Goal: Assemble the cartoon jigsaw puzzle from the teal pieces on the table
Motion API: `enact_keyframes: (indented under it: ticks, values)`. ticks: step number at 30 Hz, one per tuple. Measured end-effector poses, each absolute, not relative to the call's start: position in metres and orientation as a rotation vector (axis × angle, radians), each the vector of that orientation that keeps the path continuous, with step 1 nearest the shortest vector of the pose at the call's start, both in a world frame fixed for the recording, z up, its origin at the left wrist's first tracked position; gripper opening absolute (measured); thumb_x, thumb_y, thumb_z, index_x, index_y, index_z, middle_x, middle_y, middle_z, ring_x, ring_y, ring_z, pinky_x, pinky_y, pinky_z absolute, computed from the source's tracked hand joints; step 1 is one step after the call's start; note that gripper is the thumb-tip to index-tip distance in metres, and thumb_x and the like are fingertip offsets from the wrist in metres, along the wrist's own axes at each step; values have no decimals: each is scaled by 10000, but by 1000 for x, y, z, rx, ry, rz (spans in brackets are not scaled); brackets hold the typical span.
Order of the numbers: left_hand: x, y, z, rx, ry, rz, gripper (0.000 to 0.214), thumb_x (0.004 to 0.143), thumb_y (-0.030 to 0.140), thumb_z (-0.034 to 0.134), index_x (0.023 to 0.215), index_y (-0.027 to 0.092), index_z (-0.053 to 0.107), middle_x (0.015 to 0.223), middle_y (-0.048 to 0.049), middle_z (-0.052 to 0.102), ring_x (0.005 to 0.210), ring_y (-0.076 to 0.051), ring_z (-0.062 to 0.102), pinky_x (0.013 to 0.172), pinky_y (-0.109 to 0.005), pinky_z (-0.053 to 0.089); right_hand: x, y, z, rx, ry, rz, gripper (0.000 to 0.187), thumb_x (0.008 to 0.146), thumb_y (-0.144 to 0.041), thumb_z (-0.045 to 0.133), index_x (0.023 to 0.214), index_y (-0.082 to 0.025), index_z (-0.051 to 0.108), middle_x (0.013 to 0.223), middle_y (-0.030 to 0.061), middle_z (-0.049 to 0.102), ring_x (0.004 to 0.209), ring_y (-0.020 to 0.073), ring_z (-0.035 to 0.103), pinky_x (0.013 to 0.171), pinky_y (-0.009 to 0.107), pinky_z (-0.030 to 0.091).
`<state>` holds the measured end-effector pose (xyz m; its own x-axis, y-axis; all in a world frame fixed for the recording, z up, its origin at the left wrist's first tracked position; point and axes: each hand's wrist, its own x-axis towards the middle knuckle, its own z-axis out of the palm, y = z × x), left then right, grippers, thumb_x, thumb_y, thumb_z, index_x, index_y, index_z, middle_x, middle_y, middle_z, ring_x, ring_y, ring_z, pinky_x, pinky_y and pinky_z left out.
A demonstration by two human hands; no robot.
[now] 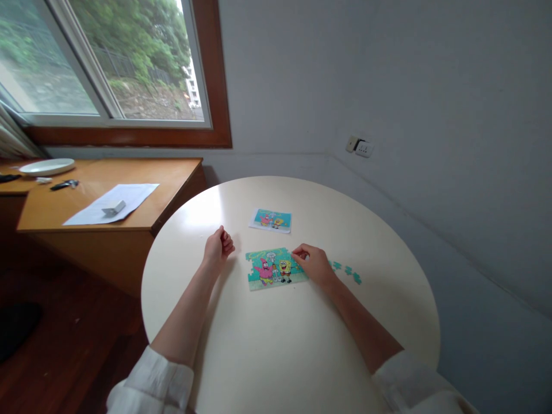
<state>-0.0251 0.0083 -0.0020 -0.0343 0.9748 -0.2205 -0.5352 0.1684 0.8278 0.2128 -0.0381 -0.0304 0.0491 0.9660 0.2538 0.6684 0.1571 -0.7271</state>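
Observation:
A mostly assembled jigsaw puzzle [267,275] with cartoon figures on a teal ground lies flat in the middle of the table. Its left and upper edges are uneven, with gaps. My right hand [314,263] is over its right end, thumb and fingers pinched together at the upper right edge; what they may hold is hidden. Several loose teal puzzle pieces [348,270] lie to the right of that hand. My left hand [219,244] is curled closed, left of the puzzle and apart from it, with nothing showing in it. Behind the puzzle lies a matching picture card [272,220].
The round white table [259,345] stands against the wall. To the left, a wooden desk [172,172] bears a paper sheet [135,195] with a small white box [114,207], a white plate [47,167] and a small dark object [64,184]. A wall socket [364,149] is at right.

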Motion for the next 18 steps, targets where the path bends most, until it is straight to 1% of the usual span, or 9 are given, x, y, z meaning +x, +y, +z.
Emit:
enact_keyframes:
  ticks: [4, 10, 13, 18]
  values:
    - [-26, 9, -3, 601, 939, 1338, 371, 826, 265, 408, 486, 170, 292, 377, 69, 237, 315, -45, 215, 354, -188, 159, 214, -37, -31, -1533, -1701, 387, 108, 707, -215, 520, 673, -170, 611, 608, 8, 600, 560, 125, 520, 573, 244, 417]
    - [-25, 9, -3, 600, 936, 1336, 376, 831, 267, 404, 485, 168, 294, 380, 68, 241, 316, -44, 214, 354, -187, 158, 218, -35, -32, -1405, -1749, 203, 172, 704, -115, 473, 736, -163, 635, 709, 40, 587, 651, 145, 521, 669, 278, 428]
    - [-26, 9, -3, 600, 938, 1335, 377, 834, 261, 397, 484, 168, 293, 380, 69, 237, 315, -43, 212, 355, -188, 151, 218, -36, -32, -1373, -1780, 178, 231, 719, -86, 444, 759, -173, 653, 739, 46, 565, 720, 157, 522, 711, 290, 425]
    - [-26, 9, -3, 606, 937, 1324, 373, 841, 251, 377, 487, 166, 296, 379, 67, 243, 315, -43, 215, 355, -188, 159, 218, -36, -36, -1445, -1953, 245, 281, 707, -48, 436, 692, -193, 676, 755, 46, 543, 781, 172, 497, 760, 318, 409]
